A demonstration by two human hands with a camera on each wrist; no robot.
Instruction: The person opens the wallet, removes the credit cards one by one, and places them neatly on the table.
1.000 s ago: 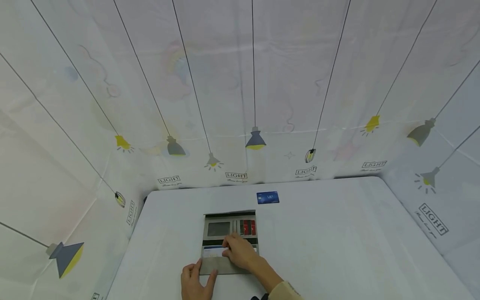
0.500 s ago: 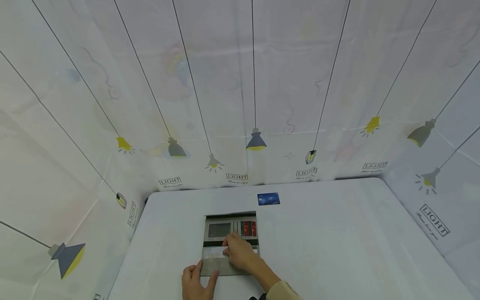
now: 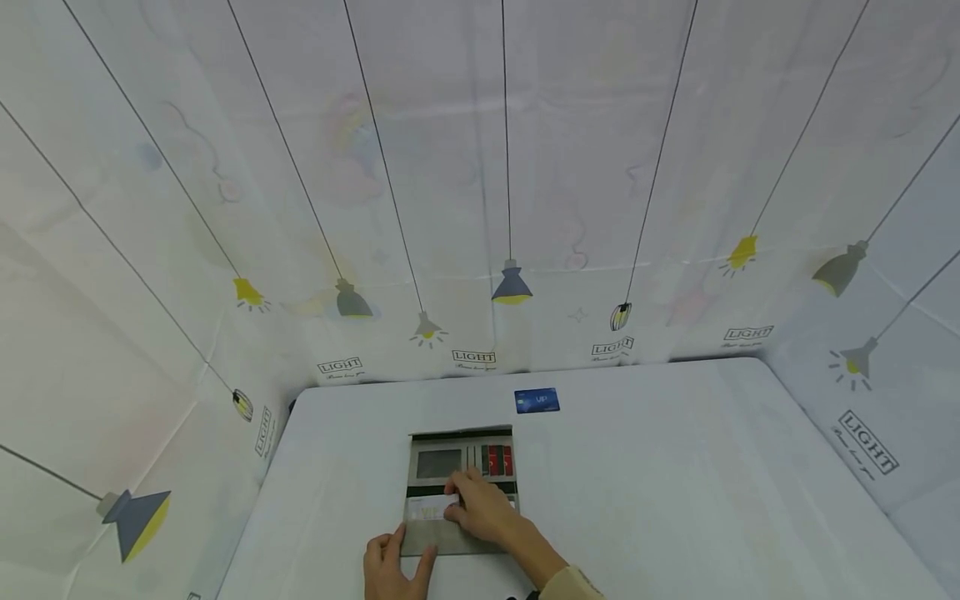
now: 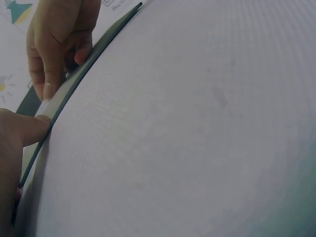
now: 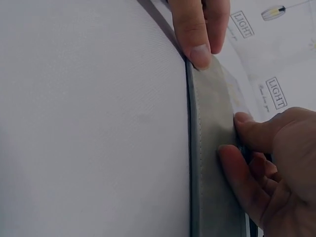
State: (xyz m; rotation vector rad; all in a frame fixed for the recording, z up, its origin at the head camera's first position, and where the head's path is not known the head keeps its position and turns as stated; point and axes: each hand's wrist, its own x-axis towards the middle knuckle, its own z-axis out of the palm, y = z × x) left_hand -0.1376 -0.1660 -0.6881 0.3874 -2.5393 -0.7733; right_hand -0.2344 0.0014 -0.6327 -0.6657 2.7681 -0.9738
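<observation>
An open grey wallet (image 3: 457, 540) lies flat on the white table, with a dark window pocket (image 3: 439, 462) and red-marked cards (image 3: 499, 460) in its upper half. From the lower pocket shows a white card (image 3: 429, 507) with gold VIP lettering. My right hand (image 3: 486, 510) pinches this card with thumb and fingers, and hides its right part. At the wallet's lower left corner rests my left hand (image 3: 392, 571), its thumb (image 4: 37, 127) pressing the near edge. In the right wrist view, the stitched flap (image 5: 210, 113) runs between both hands.
A blue VIP card (image 3: 537, 400) lies on the table (image 3: 675, 467) beyond the wallet, to its right. White curtains (image 3: 465, 167) printed with hanging lamps surround the table at the back and sides.
The white card has slid slightly up in the lower pocket and now covers a blue strip seen above it before. My left hand keeps its place at the corner.
</observation>
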